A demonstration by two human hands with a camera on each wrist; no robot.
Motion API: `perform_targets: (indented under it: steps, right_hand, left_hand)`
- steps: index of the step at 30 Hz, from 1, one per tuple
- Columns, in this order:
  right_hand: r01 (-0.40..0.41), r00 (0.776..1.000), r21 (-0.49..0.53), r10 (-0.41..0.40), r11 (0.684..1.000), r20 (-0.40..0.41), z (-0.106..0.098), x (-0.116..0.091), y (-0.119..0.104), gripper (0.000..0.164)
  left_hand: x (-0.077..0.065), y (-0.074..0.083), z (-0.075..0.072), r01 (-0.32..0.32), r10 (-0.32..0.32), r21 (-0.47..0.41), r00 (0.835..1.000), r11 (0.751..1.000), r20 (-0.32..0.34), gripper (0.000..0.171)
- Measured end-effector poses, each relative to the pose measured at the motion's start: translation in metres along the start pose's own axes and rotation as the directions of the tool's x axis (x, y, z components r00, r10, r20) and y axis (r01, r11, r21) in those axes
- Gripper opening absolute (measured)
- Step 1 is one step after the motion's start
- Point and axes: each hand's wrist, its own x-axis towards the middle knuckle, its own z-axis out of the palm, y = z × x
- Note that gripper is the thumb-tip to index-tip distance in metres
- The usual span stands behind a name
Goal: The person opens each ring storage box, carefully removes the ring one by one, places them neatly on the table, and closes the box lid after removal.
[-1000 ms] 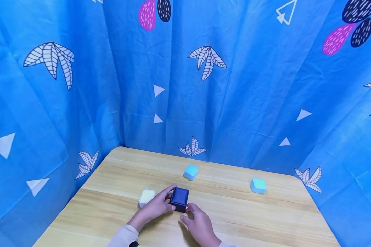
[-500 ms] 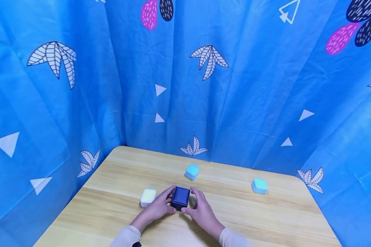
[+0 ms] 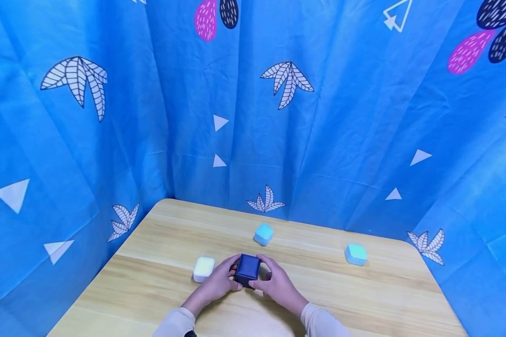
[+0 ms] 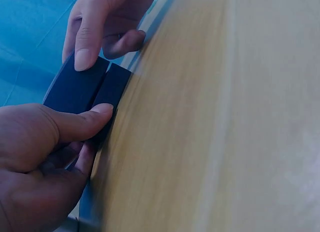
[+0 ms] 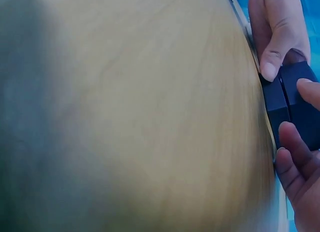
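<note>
A small dark navy hinged box (image 3: 248,267), like a ring box, sits on the wooden table between both hands. My left hand (image 3: 220,283) grips its left side, with the thumb (image 4: 97,114) on the lower part near the front corner. From the right, my right hand (image 3: 280,284) holds the upper part between thumb and fingers; its thumb presses the lid (image 4: 72,94) in the left wrist view. A thin dark seam runs between the lid and the base (image 5: 272,94) in the right wrist view. The box's far side is hidden from both wrist cameras.
Just left of my left hand stands a white rounded block (image 3: 204,269). A light blue block (image 3: 263,234) is behind the box, and a teal one (image 3: 356,254) lies farther right. Blue patterned curtain (image 3: 286,140) surrounds the table's (image 3: 388,290) back and sides.
My right hand has come up from the near right, its fingers now round the box's right side. My left hand keeps its grip. The view has shifted slightly; the blocks stay put.
</note>
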Motion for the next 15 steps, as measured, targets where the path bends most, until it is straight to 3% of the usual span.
perform_targets:
  steps: [15]
  right_hand:
    - [-0.043, 0.999, 0.081, 0.042, 0.996, 0.008, -0.0034, 0.0045, 0.0041, 0.076]
  left_hand:
    - [0.0004, -0.0017, 0.0018, 0.009, -0.008, 0.037, 1.000, 0.999, -0.019, 0.090]
